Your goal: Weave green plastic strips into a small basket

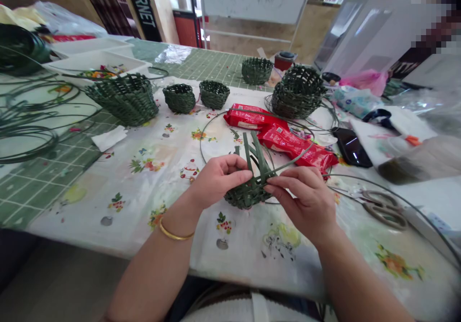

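A small, partly woven green basket [248, 196] rests on the flowered tablecloth, with flat strips standing up from its rim. My left hand [225, 178] is closed on the left side of its rim, thumb and fingers around a strip. On the right side, my right hand [306, 194] pinches a strand at the rim between thumb and fingers. A long thin green strand [387, 186] loops out from the basket past my right hand. Two red packets [295, 145] lie just behind the basket.
Scissors [385, 209] and a black phone [352, 146] lie to the right. Finished baskets [124, 99] stand farther back, left and right. Coils of green strand [27, 142] lie at far left, near white trays [97, 67]. A clear container [421, 161] is at right.
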`<move>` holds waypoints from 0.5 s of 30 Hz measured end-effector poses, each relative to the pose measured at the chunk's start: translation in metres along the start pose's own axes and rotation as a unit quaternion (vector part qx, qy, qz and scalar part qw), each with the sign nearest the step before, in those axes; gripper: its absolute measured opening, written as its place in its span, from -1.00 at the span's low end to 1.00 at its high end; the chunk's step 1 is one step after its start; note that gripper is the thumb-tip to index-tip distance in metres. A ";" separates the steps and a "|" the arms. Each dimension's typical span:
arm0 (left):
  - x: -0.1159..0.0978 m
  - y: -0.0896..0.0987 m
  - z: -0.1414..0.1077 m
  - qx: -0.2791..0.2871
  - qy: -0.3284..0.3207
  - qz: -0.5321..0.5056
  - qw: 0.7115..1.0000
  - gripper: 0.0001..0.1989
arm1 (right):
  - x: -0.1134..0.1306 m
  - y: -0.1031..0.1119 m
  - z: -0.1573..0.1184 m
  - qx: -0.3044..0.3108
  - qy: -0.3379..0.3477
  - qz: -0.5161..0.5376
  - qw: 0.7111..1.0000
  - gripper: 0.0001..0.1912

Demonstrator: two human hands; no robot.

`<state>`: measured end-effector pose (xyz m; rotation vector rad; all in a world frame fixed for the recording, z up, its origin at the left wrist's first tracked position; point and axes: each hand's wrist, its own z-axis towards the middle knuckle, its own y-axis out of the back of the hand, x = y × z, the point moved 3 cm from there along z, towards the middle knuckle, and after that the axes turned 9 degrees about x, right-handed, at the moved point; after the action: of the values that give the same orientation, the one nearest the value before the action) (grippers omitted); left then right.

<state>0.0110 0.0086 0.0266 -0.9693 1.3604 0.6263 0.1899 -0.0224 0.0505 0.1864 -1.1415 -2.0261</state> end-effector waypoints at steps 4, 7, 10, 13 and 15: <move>-0.001 0.000 -0.001 0.002 -0.009 0.003 1.000 -0.86 | 0.000 0.001 0.000 -0.018 -0.005 -0.023 1.000 -0.91; 0.002 0.002 0.000 0.001 -0.004 0.017 1.000 -0.87 | 0.003 0.004 0.000 -0.030 -0.001 -0.036 0.999 -0.92; 0.005 0.003 0.002 0.004 0.003 0.032 0.999 -0.85 | 0.006 0.007 0.000 -0.037 0.006 -0.049 0.998 -0.94; 0.006 0.003 0.002 0.006 -0.009 0.048 0.999 -0.84 | 0.007 0.008 0.000 -0.043 0.003 -0.054 0.998 -0.95; 0.005 0.002 0.001 0.009 -0.019 0.053 0.998 -0.84 | 0.005 0.007 -0.001 -0.045 -0.011 -0.057 0.997 -0.95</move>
<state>0.0100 0.0098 0.0215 -0.8703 1.3877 0.7075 0.1905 -0.0281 0.0565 0.1864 -1.0714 -2.1804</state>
